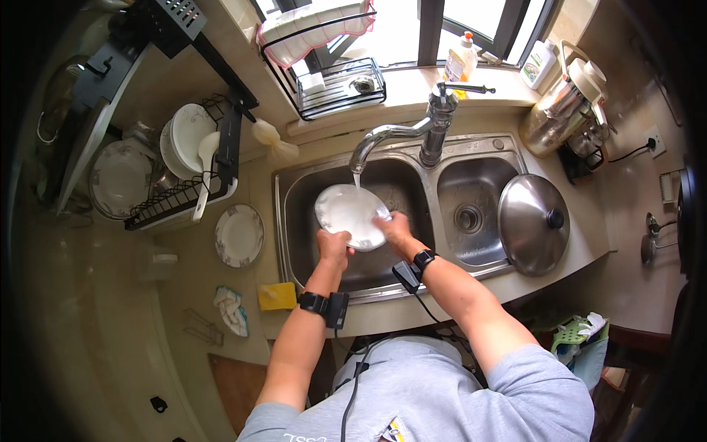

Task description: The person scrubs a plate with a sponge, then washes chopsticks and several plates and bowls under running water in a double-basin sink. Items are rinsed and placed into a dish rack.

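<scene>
A white plate (pixel 351 212) with a grey floral rim is held over the left basin of a steel double sink (pixel 301 259). My left hand (pixel 333 246) grips its near left edge, thumb on top. On the right edge rests my right hand (pixel 395 227), slightly blurred, fingers hidden in part by the plate and water. From the curved chrome faucet (pixel 381 132) a stream of water falls onto the plate's far part. Black straps with small boxes circle both wrists.
Left of the sink are a similar plate (pixel 239 236), a yellow sponge (pixel 277 296) and a cloth (pixel 231 310). A dish rack (pixel 182 204) holds bowls and a ladle. A steel lid (pixel 531 225) leans over the right basin's edge. A thermos jug (pixel 558 110) stands behind.
</scene>
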Demonstrator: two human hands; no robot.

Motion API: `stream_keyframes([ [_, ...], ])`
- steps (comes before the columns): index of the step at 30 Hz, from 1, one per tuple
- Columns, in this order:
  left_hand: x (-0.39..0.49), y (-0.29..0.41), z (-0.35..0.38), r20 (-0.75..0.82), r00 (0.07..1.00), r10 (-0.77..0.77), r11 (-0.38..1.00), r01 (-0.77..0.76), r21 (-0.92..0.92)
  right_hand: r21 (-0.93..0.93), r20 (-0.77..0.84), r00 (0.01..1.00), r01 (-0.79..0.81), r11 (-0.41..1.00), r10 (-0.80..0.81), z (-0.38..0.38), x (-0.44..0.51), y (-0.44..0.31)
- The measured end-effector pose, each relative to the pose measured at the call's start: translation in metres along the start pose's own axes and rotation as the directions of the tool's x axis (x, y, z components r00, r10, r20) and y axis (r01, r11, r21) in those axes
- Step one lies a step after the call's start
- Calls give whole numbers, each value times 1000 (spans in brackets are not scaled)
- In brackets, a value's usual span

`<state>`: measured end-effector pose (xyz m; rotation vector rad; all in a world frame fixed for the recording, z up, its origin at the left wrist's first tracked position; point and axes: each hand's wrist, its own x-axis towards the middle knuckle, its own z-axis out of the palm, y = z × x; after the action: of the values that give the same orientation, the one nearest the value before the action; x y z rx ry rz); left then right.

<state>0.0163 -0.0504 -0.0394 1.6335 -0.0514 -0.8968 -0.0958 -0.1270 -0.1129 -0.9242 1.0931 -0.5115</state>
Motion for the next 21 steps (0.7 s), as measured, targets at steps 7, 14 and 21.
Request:
stream_keyframes([
  [7,5,1,-3,17,999,-33,999,34,-37,89,-106,987,132,987,-122,7,-3,-3],
  [14,3,-9,-10,26,998,-60,995,61,-76,71,-97,985,153,986,-146,2,1,4],
  [21,11,-17,-21,109,987,-118,981,133,-141,-51,22,997,72,996,-71,-14,12,-1],
])
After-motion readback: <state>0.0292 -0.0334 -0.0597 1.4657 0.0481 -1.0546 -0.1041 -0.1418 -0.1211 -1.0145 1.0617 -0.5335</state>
